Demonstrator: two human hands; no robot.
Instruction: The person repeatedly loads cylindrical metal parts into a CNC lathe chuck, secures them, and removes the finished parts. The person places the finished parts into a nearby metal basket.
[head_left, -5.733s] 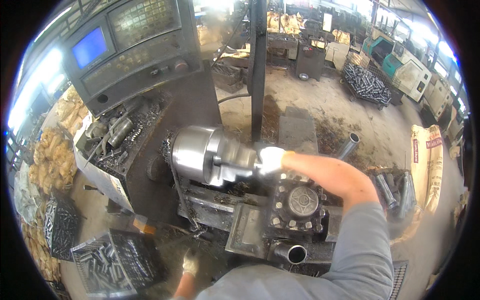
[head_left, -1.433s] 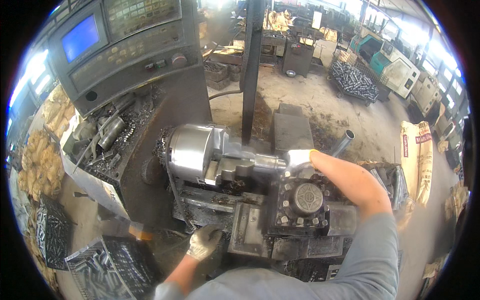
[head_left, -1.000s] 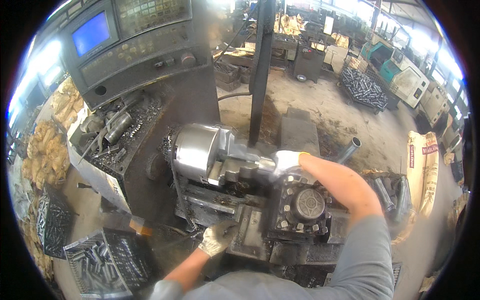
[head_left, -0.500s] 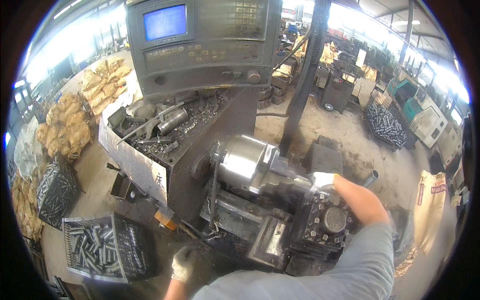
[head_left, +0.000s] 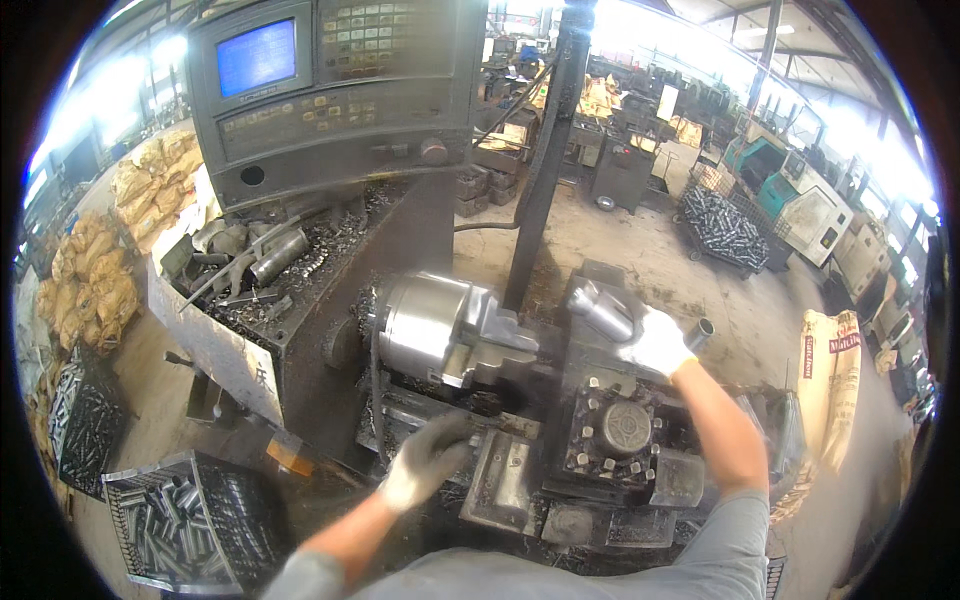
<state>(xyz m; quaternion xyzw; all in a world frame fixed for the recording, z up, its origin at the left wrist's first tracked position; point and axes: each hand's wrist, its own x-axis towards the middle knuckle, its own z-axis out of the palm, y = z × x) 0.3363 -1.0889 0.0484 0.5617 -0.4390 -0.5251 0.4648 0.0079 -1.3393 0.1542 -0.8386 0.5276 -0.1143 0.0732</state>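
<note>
Metal tube point(head_left: 603, 309) — short, grey and hollow — sits in the right hand point(head_left: 655, 342), just right of the lathe chuck point(head_left: 428, 328) and clear of its jaws. Far left of the chuck, a wire crate point(head_left: 190, 520) of similar grey tubes stands on the floor, with a dark basket point(head_left: 85, 425) of parts beyond it. Above and left of the chuck, a tray point(head_left: 215, 350) full of swarf and tools sits under the control panel point(head_left: 330, 90) with its blue screen. Below the chuck, the left hand point(head_left: 428, 462), in a grey glove, rests with its fingers curled loosely on the dark carriage — whether it grips anything I cannot tell. Right of the chuck, the white-gloved right hand is wrapped around the tube, above the square tool post point(head_left: 625, 440).
</note>
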